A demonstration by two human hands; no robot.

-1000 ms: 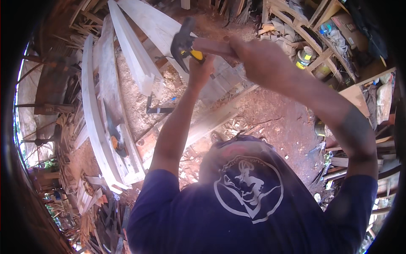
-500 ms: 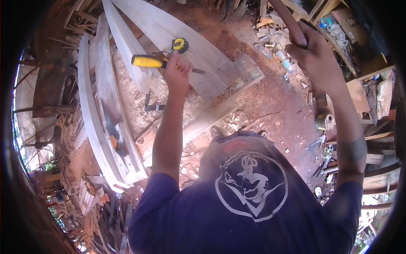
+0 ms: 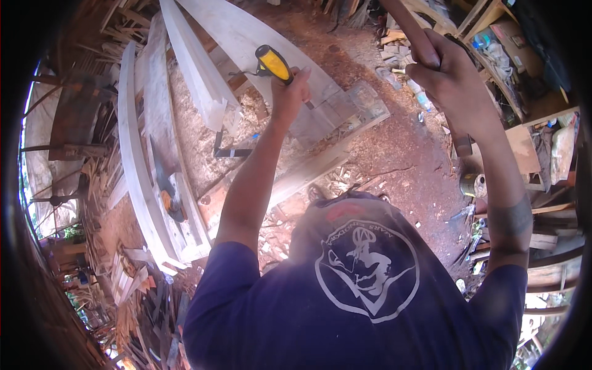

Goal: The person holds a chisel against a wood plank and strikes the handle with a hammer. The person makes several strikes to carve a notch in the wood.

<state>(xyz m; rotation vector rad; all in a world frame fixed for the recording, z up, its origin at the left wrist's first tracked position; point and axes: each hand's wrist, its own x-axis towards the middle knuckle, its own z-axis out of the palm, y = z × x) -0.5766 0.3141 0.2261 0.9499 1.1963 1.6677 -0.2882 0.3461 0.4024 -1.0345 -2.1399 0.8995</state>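
Observation:
My left hand (image 3: 291,95) is closed around a chisel (image 3: 273,63) with a yellow and black handle. Its handle tilts up and left, and a bit of the blade shows below the fingers, over a wide pale board (image 3: 259,37). Up at the right, my right hand (image 3: 453,80) grips a brown wooden handle (image 3: 410,28), which runs out of the picture at the top, so its far end is hidden. A black strap (image 3: 242,73) shows beside the chisel handle. Below it lies a black L-shaped square (image 3: 229,152).
Long curved planks (image 3: 132,154) lie at the left, with an orange-handled handsaw (image 3: 169,194) on one. A thick beam (image 3: 308,169) crosses below the board. Wood scraps (image 3: 401,52) and a can (image 3: 473,184) are at the right; offcuts (image 3: 154,320) pile up lower left.
My left hand has moved right and up, and the chisel has swung from nearly level to steeper. The tape measure seen before is now hidden behind it. My right hand has shifted slightly up and left.

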